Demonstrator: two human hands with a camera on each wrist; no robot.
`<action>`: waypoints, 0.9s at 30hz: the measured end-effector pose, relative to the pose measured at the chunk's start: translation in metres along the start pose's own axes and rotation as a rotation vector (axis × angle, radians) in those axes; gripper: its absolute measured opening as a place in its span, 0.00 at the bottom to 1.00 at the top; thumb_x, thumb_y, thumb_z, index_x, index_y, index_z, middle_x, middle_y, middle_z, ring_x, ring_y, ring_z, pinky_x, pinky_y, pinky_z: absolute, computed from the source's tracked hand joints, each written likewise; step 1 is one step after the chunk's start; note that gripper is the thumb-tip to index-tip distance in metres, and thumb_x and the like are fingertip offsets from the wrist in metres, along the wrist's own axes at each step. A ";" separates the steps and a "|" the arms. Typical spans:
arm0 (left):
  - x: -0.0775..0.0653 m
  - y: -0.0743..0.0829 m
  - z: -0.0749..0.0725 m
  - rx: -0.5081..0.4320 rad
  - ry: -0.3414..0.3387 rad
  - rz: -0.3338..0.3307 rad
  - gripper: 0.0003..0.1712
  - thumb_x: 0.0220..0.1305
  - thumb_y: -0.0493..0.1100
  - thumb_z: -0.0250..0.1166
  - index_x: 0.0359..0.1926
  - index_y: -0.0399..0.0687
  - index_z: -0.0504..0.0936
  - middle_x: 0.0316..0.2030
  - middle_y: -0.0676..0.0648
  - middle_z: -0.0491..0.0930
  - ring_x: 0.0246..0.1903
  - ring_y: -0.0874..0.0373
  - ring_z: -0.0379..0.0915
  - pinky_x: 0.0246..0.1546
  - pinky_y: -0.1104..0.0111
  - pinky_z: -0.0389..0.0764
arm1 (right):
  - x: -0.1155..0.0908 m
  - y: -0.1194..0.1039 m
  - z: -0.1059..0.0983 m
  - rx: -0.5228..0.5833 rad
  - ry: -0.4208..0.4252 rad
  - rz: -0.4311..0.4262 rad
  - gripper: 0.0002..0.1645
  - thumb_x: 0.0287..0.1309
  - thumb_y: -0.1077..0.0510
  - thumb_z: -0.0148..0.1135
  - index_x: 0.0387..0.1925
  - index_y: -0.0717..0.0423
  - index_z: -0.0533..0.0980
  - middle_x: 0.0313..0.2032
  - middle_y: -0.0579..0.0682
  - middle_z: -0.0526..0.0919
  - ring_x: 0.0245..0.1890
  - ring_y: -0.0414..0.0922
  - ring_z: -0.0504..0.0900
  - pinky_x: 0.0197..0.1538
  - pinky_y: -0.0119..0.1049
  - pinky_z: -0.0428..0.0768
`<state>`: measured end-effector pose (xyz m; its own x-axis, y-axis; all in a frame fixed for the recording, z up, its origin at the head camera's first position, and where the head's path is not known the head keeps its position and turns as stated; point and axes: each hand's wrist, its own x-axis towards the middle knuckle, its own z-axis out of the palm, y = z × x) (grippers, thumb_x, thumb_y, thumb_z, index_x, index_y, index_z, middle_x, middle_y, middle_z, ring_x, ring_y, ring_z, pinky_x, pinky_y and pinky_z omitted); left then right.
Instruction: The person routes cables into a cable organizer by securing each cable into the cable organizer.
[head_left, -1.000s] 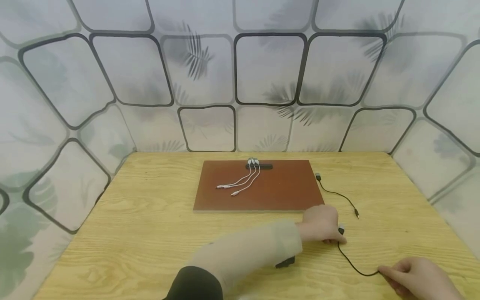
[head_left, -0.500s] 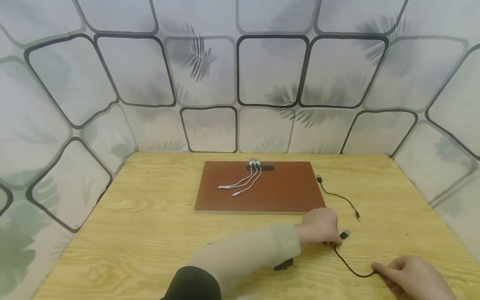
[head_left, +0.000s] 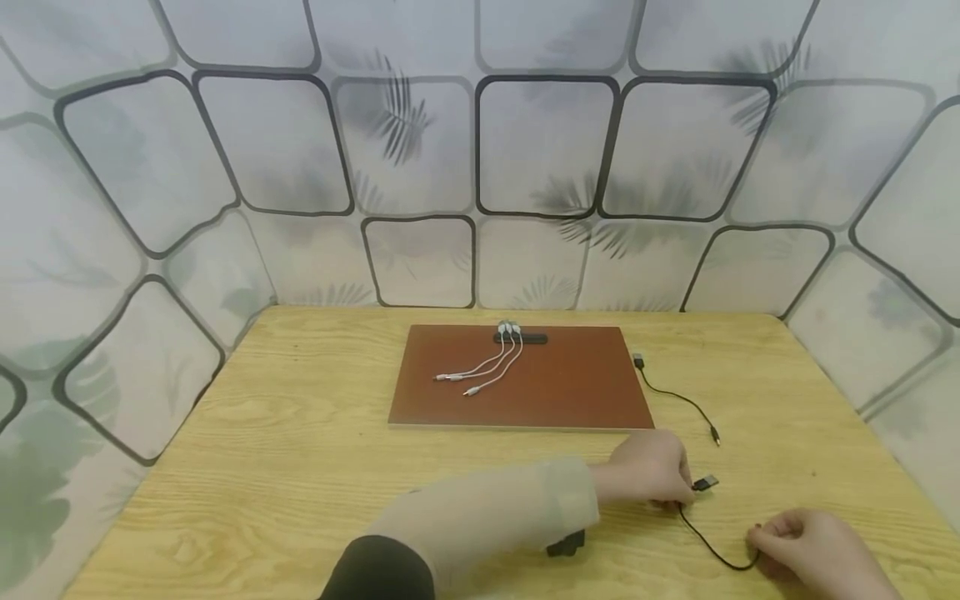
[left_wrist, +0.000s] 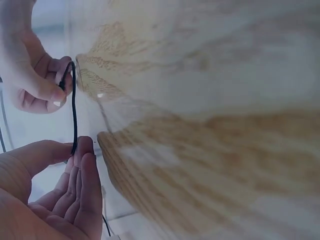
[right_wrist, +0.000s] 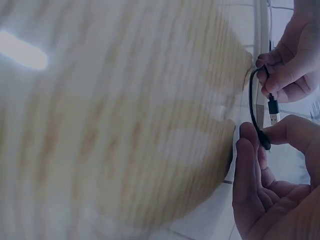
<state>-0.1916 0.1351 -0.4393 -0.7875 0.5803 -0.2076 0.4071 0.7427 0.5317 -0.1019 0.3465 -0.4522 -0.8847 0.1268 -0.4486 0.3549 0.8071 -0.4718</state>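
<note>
A short black USB cable (head_left: pixel 707 543) sags between both hands at the right of the head view. My left hand (head_left: pixel 651 468), its arm reaching across from the left, pinches the cable near the USB-A plug (head_left: pixel 706 482), which sticks out past the fingers. My right hand (head_left: pixel 825 552) pinches the opposite end between thumb and fingertips. In the right wrist view that end's dark connector (right_wrist: pixel 263 140) sits at the right thumb, and the metal plug (right_wrist: pixel 274 118) points down from the left fingers. The left wrist view has the cable (left_wrist: pixel 75 110) looping between both hands.
A brown board (head_left: pixel 577 383) lies at the table's back, bearing a dark strip (head_left: pixel 536 338) with several white cables (head_left: pixel 495 367) attached. Right of it lies another black USB cable (head_left: pixel 675 394). A black object (head_left: pixel 566 543) is partly hidden beneath the left sleeve.
The USB plug has swung from pointing away to pointing right at my left hand. Both hands keep their pinch on the cable, with the left shifting slightly nearer the body.
</note>
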 end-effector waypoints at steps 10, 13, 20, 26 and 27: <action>-0.006 -0.017 -0.011 -0.377 -0.058 -0.003 0.11 0.70 0.41 0.73 0.28 0.47 0.94 0.21 0.53 0.90 0.16 0.68 0.81 0.21 0.79 0.83 | 0.001 0.003 -0.009 0.341 -0.185 -0.101 0.26 0.77 0.53 0.63 0.53 0.78 0.80 0.38 0.48 0.94 0.34 0.38 0.91 0.41 0.32 0.91; -0.007 -0.020 -0.015 -0.495 -0.070 -0.013 0.10 0.70 0.37 0.72 0.30 0.42 0.93 0.22 0.49 0.90 0.18 0.64 0.84 0.23 0.78 0.85 | 0.004 0.006 -0.011 0.378 -0.246 -0.137 0.26 0.77 0.53 0.64 0.55 0.78 0.79 0.41 0.47 0.94 0.36 0.37 0.91 0.43 0.32 0.91; -0.009 -0.026 -0.021 -0.596 -0.081 0.004 0.09 0.71 0.36 0.71 0.34 0.37 0.93 0.25 0.44 0.91 0.22 0.58 0.88 0.25 0.75 0.88 | 0.011 0.012 -0.014 0.513 -0.470 -0.278 0.23 0.82 0.57 0.54 0.58 0.76 0.78 0.48 0.38 0.91 0.41 0.33 0.89 0.46 0.30 0.91; -0.008 -0.029 -0.025 -0.655 -0.066 0.021 0.09 0.71 0.35 0.70 0.35 0.34 0.92 0.26 0.42 0.91 0.24 0.56 0.90 0.27 0.73 0.89 | 0.014 0.014 -0.015 0.738 -0.693 -0.347 0.19 0.84 0.63 0.48 0.58 0.66 0.83 0.48 0.39 0.91 0.44 0.34 0.89 0.50 0.28 0.90; -0.008 -0.029 -0.025 -0.660 -0.064 0.020 0.09 0.71 0.35 0.70 0.35 0.33 0.92 0.26 0.42 0.91 0.24 0.55 0.90 0.27 0.73 0.89 | 0.014 0.014 -0.015 0.763 -0.711 -0.352 0.19 0.84 0.63 0.47 0.58 0.65 0.83 0.48 0.40 0.91 0.44 0.35 0.89 0.50 0.28 0.89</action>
<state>-0.2092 0.1006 -0.4326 -0.7455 0.6256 -0.2299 0.0365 0.3827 0.9231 -0.1136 0.3678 -0.4539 -0.6838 -0.5990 -0.4166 0.4274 0.1339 -0.8941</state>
